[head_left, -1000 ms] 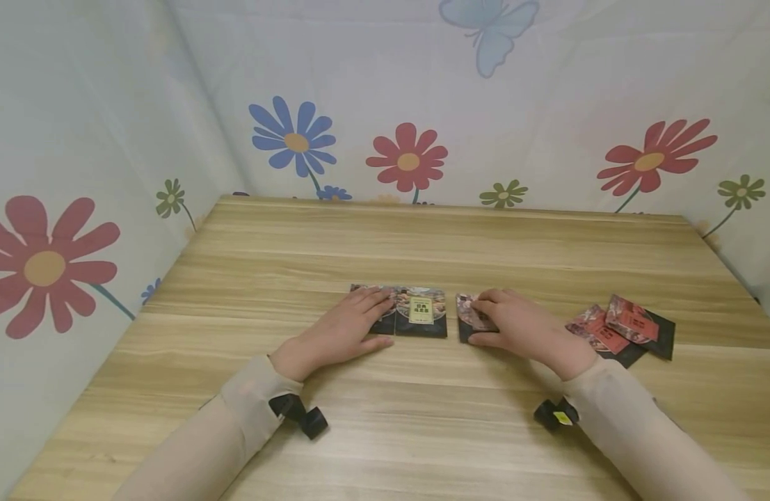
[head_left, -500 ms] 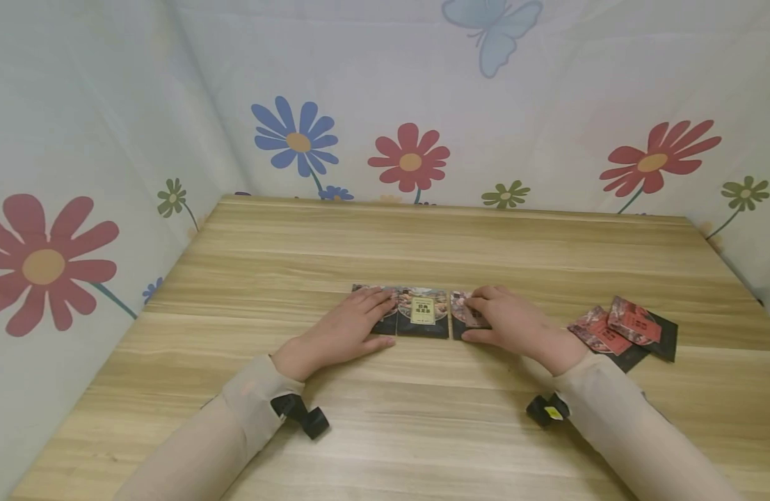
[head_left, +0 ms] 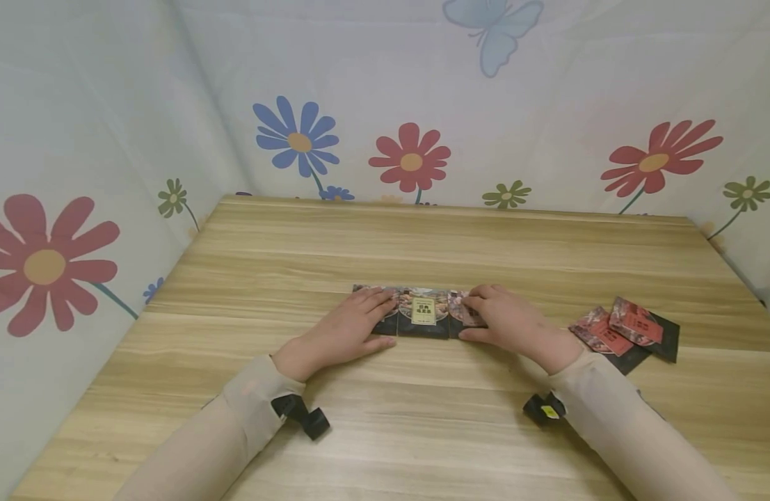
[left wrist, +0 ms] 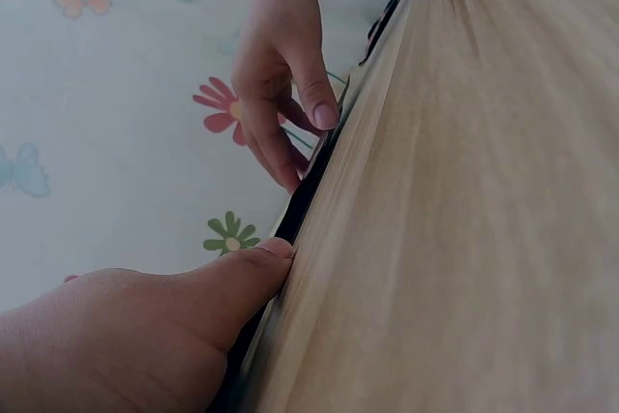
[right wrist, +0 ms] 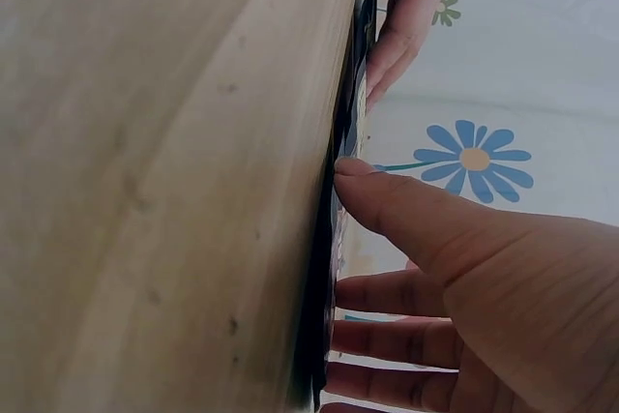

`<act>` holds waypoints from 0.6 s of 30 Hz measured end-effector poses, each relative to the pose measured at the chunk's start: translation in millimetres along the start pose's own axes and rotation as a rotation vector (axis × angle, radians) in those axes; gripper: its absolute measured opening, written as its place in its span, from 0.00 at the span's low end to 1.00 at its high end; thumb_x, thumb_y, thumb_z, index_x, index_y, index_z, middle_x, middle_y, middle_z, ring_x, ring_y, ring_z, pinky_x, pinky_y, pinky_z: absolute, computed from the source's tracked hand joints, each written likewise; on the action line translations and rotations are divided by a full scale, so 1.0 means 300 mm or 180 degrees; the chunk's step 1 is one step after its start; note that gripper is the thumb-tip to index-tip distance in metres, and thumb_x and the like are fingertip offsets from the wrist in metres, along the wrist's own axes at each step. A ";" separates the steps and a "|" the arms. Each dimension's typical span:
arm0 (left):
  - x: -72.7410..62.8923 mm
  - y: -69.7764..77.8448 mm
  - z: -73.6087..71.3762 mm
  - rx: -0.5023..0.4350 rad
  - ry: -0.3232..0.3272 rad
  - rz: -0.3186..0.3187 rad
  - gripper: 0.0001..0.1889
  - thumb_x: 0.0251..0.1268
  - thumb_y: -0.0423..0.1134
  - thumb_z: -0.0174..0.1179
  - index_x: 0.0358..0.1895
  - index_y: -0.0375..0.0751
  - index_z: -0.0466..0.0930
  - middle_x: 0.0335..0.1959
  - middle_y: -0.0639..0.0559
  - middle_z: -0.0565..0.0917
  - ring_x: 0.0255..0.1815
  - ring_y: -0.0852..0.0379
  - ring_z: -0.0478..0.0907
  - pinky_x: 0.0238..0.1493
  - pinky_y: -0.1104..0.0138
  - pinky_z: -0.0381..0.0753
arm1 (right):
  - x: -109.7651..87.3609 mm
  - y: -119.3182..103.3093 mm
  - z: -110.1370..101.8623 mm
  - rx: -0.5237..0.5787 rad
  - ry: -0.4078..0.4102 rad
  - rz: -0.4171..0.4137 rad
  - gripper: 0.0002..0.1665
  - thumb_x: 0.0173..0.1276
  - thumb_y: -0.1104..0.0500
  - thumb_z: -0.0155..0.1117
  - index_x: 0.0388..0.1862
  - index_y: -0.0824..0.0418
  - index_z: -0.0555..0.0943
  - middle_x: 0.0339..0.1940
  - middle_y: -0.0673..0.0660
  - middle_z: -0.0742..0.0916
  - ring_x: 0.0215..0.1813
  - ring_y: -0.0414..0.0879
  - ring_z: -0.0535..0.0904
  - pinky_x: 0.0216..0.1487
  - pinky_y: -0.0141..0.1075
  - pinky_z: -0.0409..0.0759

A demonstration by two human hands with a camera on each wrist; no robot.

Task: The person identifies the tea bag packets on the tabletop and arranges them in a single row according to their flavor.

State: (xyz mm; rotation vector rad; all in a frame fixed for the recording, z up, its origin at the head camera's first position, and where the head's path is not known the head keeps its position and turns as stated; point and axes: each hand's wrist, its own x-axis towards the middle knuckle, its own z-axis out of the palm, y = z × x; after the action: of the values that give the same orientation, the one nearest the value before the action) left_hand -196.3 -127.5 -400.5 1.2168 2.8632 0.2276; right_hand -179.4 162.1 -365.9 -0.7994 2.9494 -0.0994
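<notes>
Three flat dark food packets lie in a row on the wooden table. The middle packet (head_left: 423, 313) shows a pale yellow label, with nothing over it. My left hand (head_left: 343, 327) rests on the left packet (head_left: 387, 325), fingers extended and covering most of it. On the right packet (head_left: 458, 316) my right hand (head_left: 516, 323) presses its fingertips, the thumb at the near edge. In the right wrist view these fingers (right wrist: 397, 340) look straight against the packet's top. The row's packets meet edge to edge in the head view.
Two packets with red labels, a left one (head_left: 610, 337) and a right one (head_left: 647, 328), overlap at an angle right of my right hand. A flower-printed curtain (head_left: 460, 104) stands behind the wooden table (head_left: 385, 236) and along its sides.
My right hand has slid its packet leftward, and the gap to the middle packet has closed. The left hand has stayed in place on the left packet.
</notes>
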 end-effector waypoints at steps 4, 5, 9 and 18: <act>0.001 -0.001 0.003 0.0021 0.0004 0.0012 0.38 0.69 0.61 0.49 0.72 0.37 0.60 0.74 0.41 0.62 0.76 0.42 0.56 0.79 0.52 0.50 | 0.000 -0.001 0.001 -0.0005 0.0008 -0.0005 0.38 0.62 0.43 0.67 0.60 0.70 0.76 0.58 0.66 0.80 0.61 0.61 0.76 0.63 0.53 0.75; 0.001 -0.002 0.004 0.0027 0.0002 0.0016 0.38 0.69 0.61 0.49 0.72 0.37 0.60 0.74 0.41 0.62 0.76 0.42 0.56 0.79 0.52 0.50 | -0.001 -0.002 0.001 -0.0005 0.0007 -0.0003 0.38 0.62 0.43 0.67 0.61 0.69 0.76 0.58 0.66 0.80 0.61 0.61 0.76 0.63 0.53 0.75; 0.000 -0.001 0.005 0.0015 -0.0013 0.0014 0.38 0.69 0.61 0.49 0.73 0.37 0.60 0.74 0.41 0.62 0.76 0.42 0.56 0.79 0.52 0.50 | -0.004 -0.005 -0.001 -0.0029 0.0031 0.0019 0.38 0.62 0.42 0.67 0.61 0.69 0.76 0.59 0.66 0.79 0.61 0.61 0.75 0.63 0.53 0.75; 0.000 -0.003 0.005 0.0031 0.0004 0.0008 0.38 0.69 0.61 0.49 0.72 0.38 0.60 0.74 0.41 0.63 0.76 0.42 0.56 0.79 0.52 0.51 | -0.016 -0.002 -0.017 0.0065 0.0281 -0.0065 0.32 0.63 0.46 0.67 0.57 0.67 0.78 0.60 0.69 0.79 0.61 0.63 0.76 0.61 0.54 0.77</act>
State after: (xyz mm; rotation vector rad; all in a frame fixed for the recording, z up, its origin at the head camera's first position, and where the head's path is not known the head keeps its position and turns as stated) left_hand -196.9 -128.1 -402.1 1.2226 2.8675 0.2147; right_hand -175.4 164.3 -360.4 -0.8440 3.0175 -0.1701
